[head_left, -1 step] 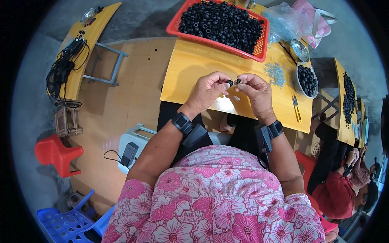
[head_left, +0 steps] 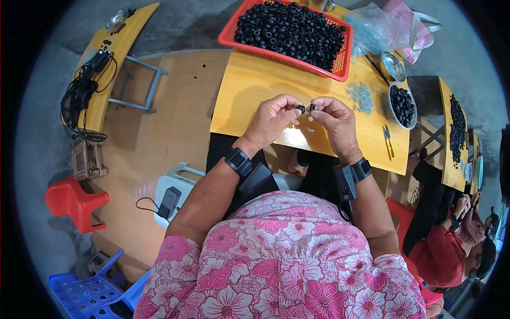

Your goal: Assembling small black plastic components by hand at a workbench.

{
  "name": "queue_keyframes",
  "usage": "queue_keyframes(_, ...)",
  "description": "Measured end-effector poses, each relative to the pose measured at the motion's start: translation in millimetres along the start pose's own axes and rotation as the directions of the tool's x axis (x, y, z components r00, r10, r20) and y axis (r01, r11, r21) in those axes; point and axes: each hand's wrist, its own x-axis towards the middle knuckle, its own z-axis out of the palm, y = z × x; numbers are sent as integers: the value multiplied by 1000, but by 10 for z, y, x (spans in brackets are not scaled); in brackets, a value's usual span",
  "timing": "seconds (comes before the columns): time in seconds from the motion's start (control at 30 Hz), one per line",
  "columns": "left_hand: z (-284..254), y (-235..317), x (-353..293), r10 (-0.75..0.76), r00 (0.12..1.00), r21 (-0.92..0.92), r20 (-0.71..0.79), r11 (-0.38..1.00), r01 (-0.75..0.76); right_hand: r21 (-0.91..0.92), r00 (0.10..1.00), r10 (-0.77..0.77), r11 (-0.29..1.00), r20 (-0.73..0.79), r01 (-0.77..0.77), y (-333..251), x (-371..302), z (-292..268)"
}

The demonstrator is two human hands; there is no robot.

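Two small black rubber rings sit pinched at the fingertips, one in each hand, raised just above the near half of the yellow wooden tabletop [head_left: 249,101]. The left hand [head_left: 273,118] curls its thumb and forefinger around the left-hand black ring [head_left: 301,109], while the right hand [head_left: 333,118] grips the right-hand black ring [head_left: 312,107] the same way, its other fingers folded in. Both pieces lie between the hands, nearly touching, each at the inner tip of its own hand, so neither hand is nearer than the other; the line joining them runs left to right across the body, with only a sliver of gap between them. Which way each ring's opening faces is too small to tell. Each wrist wears a black band, the left wristband [head_left: 238,161] and the right wristband [head_left: 360,169]. Beyond the hands, at the far edge of the table, stands a red plastic mesh basket [head_left: 229,38] heaped with the same black rings. To the right lie a scatter of small silvery parts [head_left: 362,97], a round metal bowl [head_left: 388,108] of more black pieces, and yellow-handled snips [head_left: 387,141] near the table's right edge. Another person in a red sleeve [head_left: 435,255] works at the lower right.
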Motion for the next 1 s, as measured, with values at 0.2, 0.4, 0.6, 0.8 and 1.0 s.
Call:
queue_keyframes(0.2, 12, -17, -6, 41, 999, -12, -31, 999, -41, 0, 999, 24, 1000, 24, -24, 14, 1, 39)
queue_keyframes(0.4, 11, 14, -1, 41, 999, 20, -13, 999, -41, -111, 999, 23, 994, 44, -18, -23, -13, 61)
queue_keyframes(0.6, 19, 17, -3, 39, 999, 8, -25, 999, -39, -73, 995, 63, 996, 79, -57, -34, -4, 46)
queue_keyframes(0.8, -2, -20, -4, 42, 999, 13, -30, 999, -42, 64, 997, 76, 995, 20, -77, 17, 10, 11)
queue_keyframes(1.0, -2, -26, 2, 66, 997, 26, -32, 998, -65, 105, 992, 126, 987, -27, -123, 2, -3, 5)
